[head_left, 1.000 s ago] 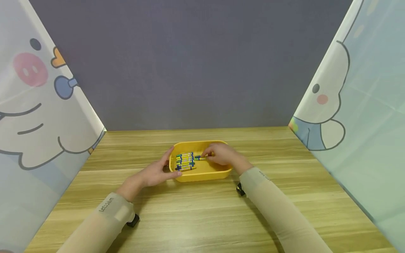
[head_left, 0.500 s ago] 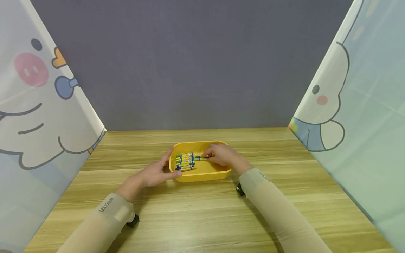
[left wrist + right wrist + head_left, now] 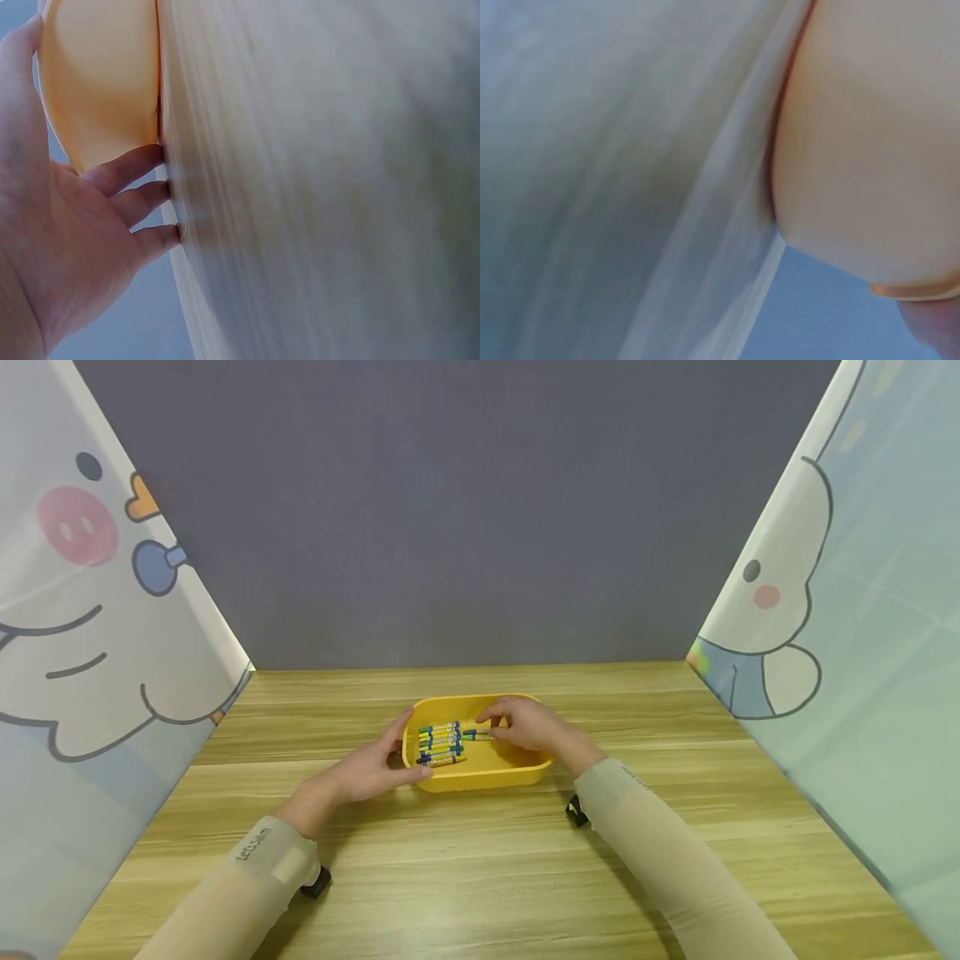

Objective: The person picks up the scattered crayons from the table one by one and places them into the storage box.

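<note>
A yellow plastic basket (image 3: 491, 777) lies lengthwise across the wooden table. On the left of its floor, several crayons (image 3: 441, 743) with yellow-and-blue wrappers and coloured ends form a stacked row. Two more crayons (image 3: 477, 735), with green ends, lie to the right of that row. My left hand (image 3: 370, 771) grips the basket's left end, thumb on the near rim; in the left wrist view the other fingers (image 3: 139, 202) spread along its outer wall down to the tabletop. Inside the basket, my right hand (image 3: 525, 724) hovers at the two crayons, thumb and index finger parted.
The wooden table (image 3: 465, 868) reaches to a grey back panel (image 3: 465, 527). Cartoon-printed curtains (image 3: 862, 652) stand along both sides. From the right wrist, mostly the basket's outer wall (image 3: 862, 150) shows.
The right thumb and index finger have parted and lifted slightly off the two crayons, which lie side by side. The left hand keeps its place on the basket.
</note>
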Action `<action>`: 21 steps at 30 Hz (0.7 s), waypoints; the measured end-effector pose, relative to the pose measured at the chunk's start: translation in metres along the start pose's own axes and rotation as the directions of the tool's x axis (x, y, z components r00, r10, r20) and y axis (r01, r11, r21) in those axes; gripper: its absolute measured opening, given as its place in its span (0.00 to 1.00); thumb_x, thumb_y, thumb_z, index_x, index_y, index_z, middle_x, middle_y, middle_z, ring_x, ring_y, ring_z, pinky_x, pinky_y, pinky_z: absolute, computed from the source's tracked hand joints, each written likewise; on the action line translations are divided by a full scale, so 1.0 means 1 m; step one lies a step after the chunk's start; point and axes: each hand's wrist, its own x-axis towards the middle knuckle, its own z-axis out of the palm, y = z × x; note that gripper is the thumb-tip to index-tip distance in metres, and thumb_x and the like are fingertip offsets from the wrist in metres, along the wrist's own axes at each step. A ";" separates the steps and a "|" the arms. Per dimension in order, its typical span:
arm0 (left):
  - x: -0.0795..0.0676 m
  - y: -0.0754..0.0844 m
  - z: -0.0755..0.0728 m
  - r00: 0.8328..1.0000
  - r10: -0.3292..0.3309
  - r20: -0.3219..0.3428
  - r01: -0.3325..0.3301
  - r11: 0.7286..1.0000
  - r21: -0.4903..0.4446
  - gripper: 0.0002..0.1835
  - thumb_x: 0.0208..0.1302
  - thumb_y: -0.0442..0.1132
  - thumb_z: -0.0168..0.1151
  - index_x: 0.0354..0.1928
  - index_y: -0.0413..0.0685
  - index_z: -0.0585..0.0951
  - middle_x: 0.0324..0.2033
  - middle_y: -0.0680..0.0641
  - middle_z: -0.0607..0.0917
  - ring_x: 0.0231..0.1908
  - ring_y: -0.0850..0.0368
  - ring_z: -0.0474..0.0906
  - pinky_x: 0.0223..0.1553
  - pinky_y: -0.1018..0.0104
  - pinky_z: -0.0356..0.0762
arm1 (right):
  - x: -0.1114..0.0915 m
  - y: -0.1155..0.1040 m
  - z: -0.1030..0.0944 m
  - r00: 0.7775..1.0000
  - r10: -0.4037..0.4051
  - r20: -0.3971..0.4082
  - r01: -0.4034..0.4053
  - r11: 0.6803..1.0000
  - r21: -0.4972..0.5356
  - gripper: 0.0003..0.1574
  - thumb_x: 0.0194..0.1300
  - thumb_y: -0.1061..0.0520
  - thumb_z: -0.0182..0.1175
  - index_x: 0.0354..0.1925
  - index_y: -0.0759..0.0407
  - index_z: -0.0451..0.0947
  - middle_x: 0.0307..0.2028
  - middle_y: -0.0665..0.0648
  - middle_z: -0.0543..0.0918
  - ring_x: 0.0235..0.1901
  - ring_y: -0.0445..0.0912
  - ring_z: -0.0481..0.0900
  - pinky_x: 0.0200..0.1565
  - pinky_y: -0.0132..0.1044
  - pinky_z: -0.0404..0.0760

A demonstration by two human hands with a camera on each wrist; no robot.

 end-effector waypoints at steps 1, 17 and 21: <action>-0.001 0.000 0.000 1.000 -0.004 -0.002 0.004 1.000 -0.002 0.67 0.68 0.73 0.70 0.91 0.66 0.34 0.73 0.41 0.81 0.71 0.43 0.79 0.76 0.37 0.70 | 0.000 0.000 -0.001 1.000 0.001 -0.010 -0.001 0.999 0.040 0.19 0.79 0.57 0.66 0.64 0.53 0.88 0.53 0.55 0.89 0.38 0.42 0.79 0.45 0.38 0.81; -0.009 -0.005 -0.006 0.999 0.003 -0.037 -0.002 0.999 0.034 0.56 0.80 0.72 0.54 0.91 0.53 0.38 0.77 0.36 0.76 0.76 0.36 0.74 0.77 0.34 0.68 | -0.074 0.018 -0.052 0.968 0.049 -0.248 -0.017 0.991 0.131 0.19 0.82 0.52 0.64 0.62 0.58 0.88 0.48 0.57 0.86 0.40 0.47 0.78 0.39 0.38 0.79; -0.018 -0.007 -0.013 0.996 0.016 -0.089 -0.003 0.988 0.153 0.53 0.80 0.75 0.49 0.90 0.46 0.51 0.83 0.35 0.66 0.81 0.30 0.64 0.80 0.30 0.61 | -0.104 0.032 -0.049 0.972 0.078 -0.223 -0.074 0.997 0.022 0.25 0.82 0.47 0.64 0.68 0.58 0.84 0.54 0.59 0.83 0.49 0.53 0.81 0.45 0.45 0.85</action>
